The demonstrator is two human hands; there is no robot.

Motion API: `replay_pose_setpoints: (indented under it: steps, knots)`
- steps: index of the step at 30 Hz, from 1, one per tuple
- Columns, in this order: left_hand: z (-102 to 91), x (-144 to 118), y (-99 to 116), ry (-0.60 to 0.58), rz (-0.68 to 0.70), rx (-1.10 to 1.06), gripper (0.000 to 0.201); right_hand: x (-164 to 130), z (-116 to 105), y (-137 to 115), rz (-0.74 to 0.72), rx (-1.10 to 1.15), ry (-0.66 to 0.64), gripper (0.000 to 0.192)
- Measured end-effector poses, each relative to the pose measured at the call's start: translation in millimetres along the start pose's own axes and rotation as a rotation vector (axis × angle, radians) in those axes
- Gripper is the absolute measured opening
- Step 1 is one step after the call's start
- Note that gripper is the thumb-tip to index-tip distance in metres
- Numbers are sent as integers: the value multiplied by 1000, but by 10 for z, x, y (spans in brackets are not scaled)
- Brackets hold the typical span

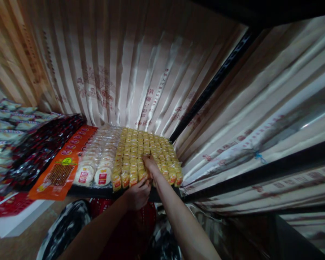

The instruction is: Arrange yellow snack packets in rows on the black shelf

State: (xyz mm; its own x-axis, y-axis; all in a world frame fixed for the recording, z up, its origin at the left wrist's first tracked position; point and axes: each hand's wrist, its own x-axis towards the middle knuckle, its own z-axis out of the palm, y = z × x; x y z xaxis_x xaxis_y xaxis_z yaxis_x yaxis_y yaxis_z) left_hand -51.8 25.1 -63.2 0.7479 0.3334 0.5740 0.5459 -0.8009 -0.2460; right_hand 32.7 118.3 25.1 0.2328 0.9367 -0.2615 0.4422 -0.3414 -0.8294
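Observation:
Yellow-wrapped snacks (134, 144) stand in tight rows on the dark shelf (83, 191). At the front of these rows, my left hand (138, 194) has its fingers drawn together at the shelf edge; what they hold, if anything, does not show. My right hand (151, 167) reaches in above it, fingers curled onto one of the yellow-wrapped snacks. Both hands are close together, nearly touching. Left of the yellow rows lie round white cakes (102, 174) in clear wrappers with red labels. Beside them is an orange snack bag (60, 173) picturing brown sticks.
Dark red shiny packets (43, 148) and pale wrapped packs (9, 124) fill the left of the shelf. Pleated printed cloth (119, 72) hangs behind, with a black metal post (213, 83) at right. Below are a red basket (11, 207) and a white box (21, 218).

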Motion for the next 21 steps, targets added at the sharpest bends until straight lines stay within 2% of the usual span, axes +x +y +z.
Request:
replay_pose_setpoints:
  steps: [5,9,14,21]
  knots:
    - [10,1,0,25,-6,18,36,42,20,-40,21,-24,-7,50]
    - [24,1,-5,33,13,30,35,92,-2,-116,-21,-57,1,48]
    - [32,-2,-12,27,24,51,35,197,7,-225,-32,-76,55,56]
    - [-42,26,-10,-2,22,77,36,307,77,-201,-56,-15,61,45]
